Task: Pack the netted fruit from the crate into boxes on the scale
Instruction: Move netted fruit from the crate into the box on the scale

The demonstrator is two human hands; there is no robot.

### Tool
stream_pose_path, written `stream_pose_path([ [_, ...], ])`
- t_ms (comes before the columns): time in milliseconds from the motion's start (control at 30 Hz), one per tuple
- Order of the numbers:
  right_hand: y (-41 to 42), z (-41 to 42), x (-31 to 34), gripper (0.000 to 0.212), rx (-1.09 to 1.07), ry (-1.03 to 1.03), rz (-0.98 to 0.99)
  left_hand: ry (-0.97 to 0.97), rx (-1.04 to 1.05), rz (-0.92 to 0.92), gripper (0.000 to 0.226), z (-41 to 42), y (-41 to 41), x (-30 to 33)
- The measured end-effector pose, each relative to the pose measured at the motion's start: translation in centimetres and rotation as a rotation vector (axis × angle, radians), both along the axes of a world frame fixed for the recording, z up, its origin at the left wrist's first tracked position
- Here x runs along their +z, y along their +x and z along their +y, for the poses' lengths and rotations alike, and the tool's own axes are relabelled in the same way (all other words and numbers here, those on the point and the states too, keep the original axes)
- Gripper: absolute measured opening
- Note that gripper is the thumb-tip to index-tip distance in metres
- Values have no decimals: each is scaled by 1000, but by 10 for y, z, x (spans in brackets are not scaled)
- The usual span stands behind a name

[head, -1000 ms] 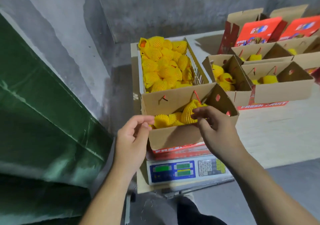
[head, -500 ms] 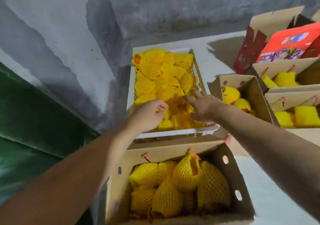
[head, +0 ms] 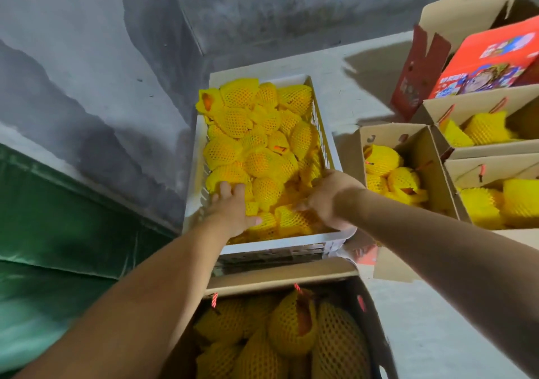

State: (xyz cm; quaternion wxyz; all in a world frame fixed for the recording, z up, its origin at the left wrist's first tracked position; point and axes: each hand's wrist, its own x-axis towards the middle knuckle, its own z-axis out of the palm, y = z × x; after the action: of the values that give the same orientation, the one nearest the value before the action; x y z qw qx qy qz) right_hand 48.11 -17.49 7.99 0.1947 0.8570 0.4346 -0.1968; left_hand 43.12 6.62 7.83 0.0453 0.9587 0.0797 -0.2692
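Two hands reach into the one white crate (head: 318, 240) of netted fruit (head: 224, 151) — too many overlap for me to count. My left hand (head: 230, 208) lies flat, fingers extended, on the fruit by the crate's left wall. My right hand (head: 328, 199) curls over a fruit near the right wall; whether it grips I cannot tell. The nearest box (head: 280, 275) shows about five netted fruit. Three further open boxes (head: 420, 151) stand to the right, each part-filled.
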Motion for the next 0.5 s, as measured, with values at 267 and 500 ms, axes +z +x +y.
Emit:
stream_pose_path([
  [267,1,-1,0,83,-18,30,6,-38,-62,92,96,19,-3,-8],
  [500,3,2,-3,63,-21,-5,-45,237,-331,196,68,9,-4,-2],
])
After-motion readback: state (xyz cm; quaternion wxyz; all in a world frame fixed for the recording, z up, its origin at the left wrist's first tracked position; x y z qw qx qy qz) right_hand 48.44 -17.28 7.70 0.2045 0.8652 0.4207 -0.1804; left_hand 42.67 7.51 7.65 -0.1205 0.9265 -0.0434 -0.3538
